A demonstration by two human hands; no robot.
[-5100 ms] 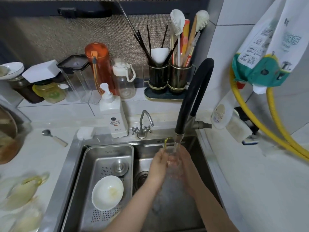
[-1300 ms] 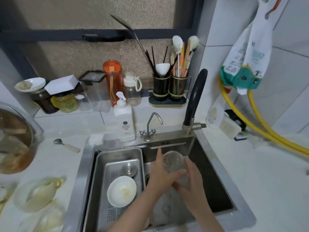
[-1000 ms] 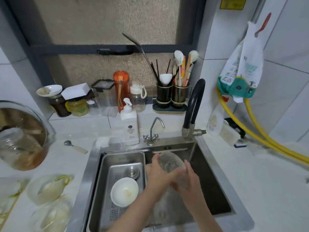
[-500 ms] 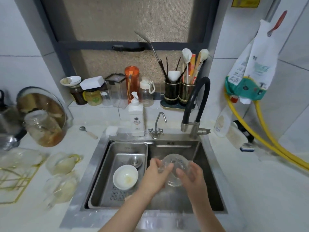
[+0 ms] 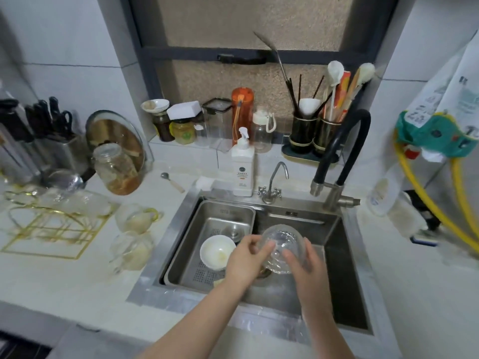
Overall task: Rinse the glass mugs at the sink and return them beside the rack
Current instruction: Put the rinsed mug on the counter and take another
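**Holding glass mug over sink, both hands**

Gripping glass mug (image 5: 281,248) from both sides: left hand (image 5: 246,263) curled round its left rim, right hand (image 5: 307,268) wrapped on its right wall. Mug held above sink (image 5: 344,257), mouth tilted toward camera, looks empty, wet sheen inside; handle not visible.

Sitting in left half of sink: steel drain tray (image 5: 207,224) holding white bowl (image 5: 217,252) with yellowish residue, plus round metal strainer plug (image 5: 234,230) just behind bowl.

Resting on counter left of sink: two more glass mugs, near one (image 5: 132,251) and far one (image 5: 134,220) with yellow handle, both blurred, contents cannot tell. Just left of those, gold wire rack (image 5: 51,229) with blurred glassware lying at its far edge.

Lying on its side against pot lid (image 5: 114,136): glass jar (image 5: 116,168), brownish residue inside. Small spoon (image 5: 172,181) on counter nearby.

Standing behind sink: white pump bottle (image 5: 242,172), orange bottle (image 5: 241,111), clear bottle with white cap (image 5: 262,133), clear lidded canister (image 5: 216,120), yellow jar (image 5: 182,130), dark jar (image 5: 162,126) topped with small dish. Two black utensil cups (image 5: 315,134) holding chopsticks, spoons, brushes. Black hose faucet (image 5: 339,156) off, no water running. Knife block (image 5: 49,146) far left with knives.
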